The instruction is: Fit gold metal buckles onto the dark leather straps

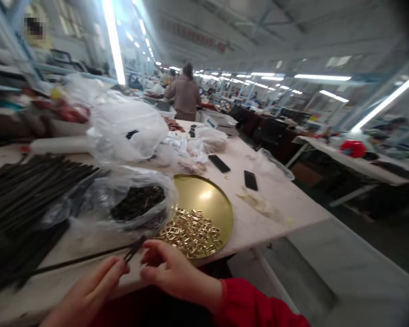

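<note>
My left hand point(97, 286) is closed, its thumb and forefinger pinching a small dark strap piece point(136, 247) that points up and to the right. My right hand point(175, 270) is close beside it, fingers curved and thumb apart, with nothing visible between them. A long thin black strip point(82, 259) runs along the table's near edge towards the left hand; whether it joins the small piece I cannot tell. Just beyond the right hand, a round gold tray point(213, 200) carries a heap of small gold metal buckles point(191, 231).
Left of the tray sits an open clear bag point(98, 195) with small black pieces point(138, 202). Many black strips point(23, 195) lie at the left. Further back are a big white plastic bag point(126, 127) and two dark phones point(219, 163). Another person point(184, 97) stands beyond.
</note>
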Available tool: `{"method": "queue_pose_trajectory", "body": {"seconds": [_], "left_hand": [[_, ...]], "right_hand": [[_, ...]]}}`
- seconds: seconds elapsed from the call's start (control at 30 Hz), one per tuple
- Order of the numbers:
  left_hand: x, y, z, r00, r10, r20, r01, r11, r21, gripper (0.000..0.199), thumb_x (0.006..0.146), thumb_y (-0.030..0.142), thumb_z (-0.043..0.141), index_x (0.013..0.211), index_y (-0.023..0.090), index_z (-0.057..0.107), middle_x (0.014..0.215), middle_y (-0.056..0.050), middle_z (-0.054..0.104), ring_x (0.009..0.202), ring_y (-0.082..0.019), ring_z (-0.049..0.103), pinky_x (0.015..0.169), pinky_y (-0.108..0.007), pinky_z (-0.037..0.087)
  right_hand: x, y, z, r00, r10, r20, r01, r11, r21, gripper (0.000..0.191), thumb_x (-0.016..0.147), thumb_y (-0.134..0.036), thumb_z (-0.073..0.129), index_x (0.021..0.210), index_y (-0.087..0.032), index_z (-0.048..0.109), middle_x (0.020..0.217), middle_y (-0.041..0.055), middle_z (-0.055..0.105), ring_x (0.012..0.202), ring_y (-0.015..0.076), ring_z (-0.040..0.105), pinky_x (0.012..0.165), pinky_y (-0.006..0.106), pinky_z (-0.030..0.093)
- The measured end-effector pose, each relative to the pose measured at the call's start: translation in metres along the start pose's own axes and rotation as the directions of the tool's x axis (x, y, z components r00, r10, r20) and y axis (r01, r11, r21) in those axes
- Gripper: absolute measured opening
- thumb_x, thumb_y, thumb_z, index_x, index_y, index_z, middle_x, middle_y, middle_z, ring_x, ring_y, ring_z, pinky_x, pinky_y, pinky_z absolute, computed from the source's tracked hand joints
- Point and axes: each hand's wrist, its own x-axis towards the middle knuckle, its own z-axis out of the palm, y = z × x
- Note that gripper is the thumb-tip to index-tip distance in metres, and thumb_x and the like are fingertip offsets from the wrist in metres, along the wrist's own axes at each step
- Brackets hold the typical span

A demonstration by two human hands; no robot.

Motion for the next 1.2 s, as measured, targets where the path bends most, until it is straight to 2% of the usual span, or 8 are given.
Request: {"method": "queue_pose_trajectory", "body": {"seconds": [0.1,0.23,0.4,0.53,0.67,0.83,1.03,1.2], "left_hand": [[-0.01,-0.006,-0.002,0.981,-0.156,0.12,0.166,0.982,-0.084,0.041,0.074,0.058,0.042,0.065,0.02,0.054,0.047,0.004,0.046,0.044,-0.011,0.04,0.043,-0.022,0.035],[-0.004,0.002,0.009,0.941,-0.24,0.237,0.297,0.924,-0.243,0.04,0.071,0.057,0.043,0.062,0.019,0.047,0.05,0.004,0.046,0.041,-0.008,0.03,0.038,-0.02,0.019],[0.008,-0.002,0.017,0.916,-0.256,0.309,0.359,0.866,-0.348,0.042,0.068,0.06,0.045,0.073,0.018,0.045,0.051,0.005,0.05,0.038,-0.006,0.025,0.039,-0.02,0.012],[0.009,-0.005,0.017,0.919,-0.265,0.292,0.358,0.869,-0.341,0.041,0.069,0.059,0.044,0.075,0.019,0.045,0.049,0.006,0.048,0.037,-0.006,0.025,0.039,-0.02,0.011],[0.003,0.002,0.016,0.929,-0.254,0.27,0.332,0.893,-0.303,0.039,0.071,0.057,0.042,0.076,0.018,0.046,0.052,0.005,0.047,0.037,-0.006,0.025,0.038,-0.021,0.012],[-0.002,0.021,0.013,0.967,-0.181,0.182,0.225,0.939,-0.261,0.035,0.075,0.051,0.04,0.072,0.017,0.048,0.058,0.005,0.044,0.041,-0.006,0.026,0.04,-0.021,0.019],[-0.003,0.046,0.01,0.997,0.076,-0.032,-0.078,0.994,-0.079,0.025,0.083,0.034,0.038,0.07,0.017,0.05,0.067,0.002,0.051,0.064,-0.011,0.046,0.063,-0.022,0.035],[-0.014,0.047,0.013,0.996,0.088,-0.006,-0.088,0.995,0.047,0.019,0.081,0.034,0.046,0.072,0.018,0.05,0.063,0.004,0.05,0.059,-0.011,0.044,0.056,-0.022,0.032]], "right_hand": [[-0.005,0.007,-0.039,0.996,-0.063,-0.06,0.049,0.976,-0.211,0.029,0.076,-0.025,0.056,0.104,-0.02,0.058,0.096,0.0047,0.063,0.087,0.0174,0.058,0.081,0.033,0.044],[0.009,0.019,-0.093,0.975,-0.065,-0.21,-0.027,0.914,-0.405,0.025,0.081,-0.031,0.049,0.1,-0.018,0.057,0.092,0.0063,0.063,0.084,0.0182,0.058,0.077,0.033,0.045],[0.063,0.019,-0.123,0.99,-0.053,-0.133,-0.075,0.601,-0.796,0.023,0.081,-0.024,0.046,0.099,-0.015,0.058,0.097,0.0086,0.061,0.085,0.017,0.056,0.077,0.029,0.041],[0.104,0.025,-0.122,0.996,0.039,-0.075,-0.084,0.534,-0.842,0.015,0.07,-0.025,0.06,0.081,-0.015,0.062,0.081,0.0078,0.062,0.075,0.0189,0.055,0.066,0.028,0.038],[0.114,0.028,-0.122,0.995,0.057,-0.082,-0.1,0.548,-0.831,0.004,0.066,-0.019,0.061,0.069,-0.016,0.058,0.068,0.0046,0.06,0.064,0.0161,0.052,0.057,0.026,0.033],[0.086,0.01,-0.115,0.996,-0.008,-0.091,-0.066,0.626,-0.777,0.004,0.074,-0.018,0.05,0.073,-0.018,0.053,0.069,0.0018,0.058,0.065,0.0138,0.05,0.058,0.025,0.034],[0.033,-0.018,-0.071,0.978,-0.028,0.208,0.094,0.945,-0.314,0.011,0.079,-0.03,0.05,0.077,-0.019,0.051,0.065,-0.0037,0.053,0.059,0.0102,0.047,0.055,0.023,0.037],[0.012,-0.028,-0.037,0.963,-0.028,0.268,0.071,0.986,-0.152,0.011,0.076,-0.029,0.056,0.075,-0.019,0.054,0.062,-0.0041,0.051,0.055,0.0088,0.043,0.051,0.023,0.033]]}}
